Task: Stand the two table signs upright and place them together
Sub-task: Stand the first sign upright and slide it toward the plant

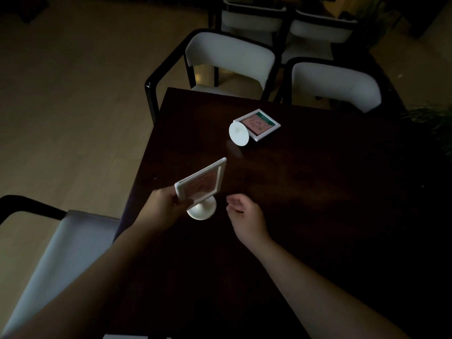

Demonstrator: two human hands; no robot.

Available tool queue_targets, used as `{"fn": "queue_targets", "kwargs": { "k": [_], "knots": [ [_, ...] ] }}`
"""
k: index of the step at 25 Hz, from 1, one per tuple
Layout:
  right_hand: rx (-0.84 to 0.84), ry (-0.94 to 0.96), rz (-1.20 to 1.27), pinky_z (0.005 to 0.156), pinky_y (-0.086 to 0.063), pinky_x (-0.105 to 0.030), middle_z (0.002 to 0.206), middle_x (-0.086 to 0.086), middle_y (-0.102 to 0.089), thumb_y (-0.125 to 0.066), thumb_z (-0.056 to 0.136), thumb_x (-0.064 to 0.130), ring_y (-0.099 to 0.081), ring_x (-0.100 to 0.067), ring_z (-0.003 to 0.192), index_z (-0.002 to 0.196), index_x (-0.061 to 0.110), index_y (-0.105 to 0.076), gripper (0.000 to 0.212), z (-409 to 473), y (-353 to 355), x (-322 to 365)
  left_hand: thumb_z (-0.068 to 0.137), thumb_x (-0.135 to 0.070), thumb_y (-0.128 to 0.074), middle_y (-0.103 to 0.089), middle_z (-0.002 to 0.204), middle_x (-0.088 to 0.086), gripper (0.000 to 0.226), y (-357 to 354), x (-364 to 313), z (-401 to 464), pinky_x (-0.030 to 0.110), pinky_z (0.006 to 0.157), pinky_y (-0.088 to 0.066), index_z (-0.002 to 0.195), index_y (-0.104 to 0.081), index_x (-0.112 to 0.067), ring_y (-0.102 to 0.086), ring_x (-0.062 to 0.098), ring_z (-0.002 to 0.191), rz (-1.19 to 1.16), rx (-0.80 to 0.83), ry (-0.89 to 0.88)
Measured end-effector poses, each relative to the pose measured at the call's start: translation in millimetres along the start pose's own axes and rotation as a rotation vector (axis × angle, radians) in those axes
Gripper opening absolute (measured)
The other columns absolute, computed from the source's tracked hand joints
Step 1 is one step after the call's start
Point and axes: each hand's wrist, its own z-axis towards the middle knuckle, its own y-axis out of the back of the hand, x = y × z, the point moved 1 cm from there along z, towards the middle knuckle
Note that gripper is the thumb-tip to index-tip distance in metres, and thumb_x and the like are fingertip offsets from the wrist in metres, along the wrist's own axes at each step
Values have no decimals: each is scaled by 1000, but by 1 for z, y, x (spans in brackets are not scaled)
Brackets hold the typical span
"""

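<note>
A white-framed table sign stands on its round white base near the table's left edge, tilted a little. My left hand grips the frame's lower left corner. My right hand hovers just right of the base, fingers loosely curled and holding nothing. A second white table sign lies flat on the dark table further back, picture side up, its round base on edge at its left.
The dark wooden table fills the middle and right. Two white-backed chairs stand at its far edge, with more behind. Another chair sits at the near left. A plant is at the right.
</note>
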Motion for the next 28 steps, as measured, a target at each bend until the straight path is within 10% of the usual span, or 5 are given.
{"fn": "queue_targets", "kwargs": {
  "k": [11,15,28],
  "knots": [
    [189,128,-536,106,-31,-24,152,5,-43,-47,101,28,-39,-13,140,145,23,-45,44,-12,-14,-11,73,-40,-82,-63,118,-18,62,7,-7,35,28,85,-52,127,-52,-38,-60,0,105,-29,98,76],
    [298,135,-670,119,-14,-38,167,1,-9,-42,100,11,0,-17,153,156,23,-18,63,-13,-24,-16,79,-51,-72,-25,159,8,97,-12,15,-1,55,113,-27,153,-18,-18,-11,26,148,290,59,204],
    [403,212,-977,123,-2,-45,167,-3,12,-51,93,13,15,-26,152,158,22,2,84,-2,-43,-34,82,-68,-28,10,163,-1,89,-70,39,-38,57,116,4,155,4,-27,28,27,143,721,267,-30]
  ]
}}
